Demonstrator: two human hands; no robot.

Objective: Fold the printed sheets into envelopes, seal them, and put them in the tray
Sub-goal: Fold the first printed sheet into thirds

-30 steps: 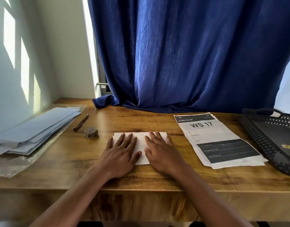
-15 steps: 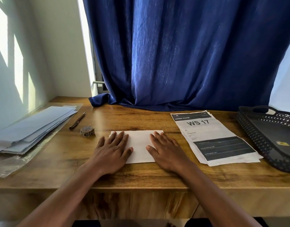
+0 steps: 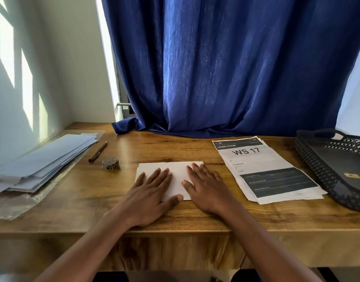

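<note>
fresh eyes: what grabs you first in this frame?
The blue curtain fills the back. Mid-desk, both hands, left and right, press flat on a folded white sheet. To its right lie the printed sheets, with a black tray beyond them.

Daylight, moderate; enters beside blue curtain (image 3: 226,68), casting slanted bright patches on left wall (image 3: 22,78). Wooden desk (image 3: 73,200) front shadowed. Wide-angle bending at edges; focus slightly soft.

Both bare forearms reach forward side by side. The left hand (image 3: 148,197) lies palm down, fingers straight and spread. The right hand (image 3: 207,188) lies flat likewise, thumb pointing inward
</note>
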